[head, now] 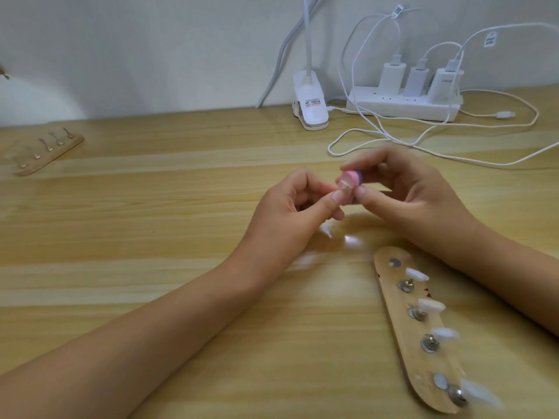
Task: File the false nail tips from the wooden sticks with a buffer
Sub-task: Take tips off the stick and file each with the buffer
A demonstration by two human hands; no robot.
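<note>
A clear false nail tip point(436, 187) is sitting pinched between the left hand's point(290, 207) thumb and forefinger. It is touching the pink-and-purple buffer point(444, 176), which the right hand point(405, 189) is pinching. Both are hovering just beyond the wooden stick point(423, 331). Farther beyond the stick, the clip lamp's point(311, 107) label is showing too blurred to read.

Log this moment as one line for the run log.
step: filing | left hand: pinches clear nail tip | right hand: holds pink buffer at the tip | wooden stick: four white tips mounted
</note>
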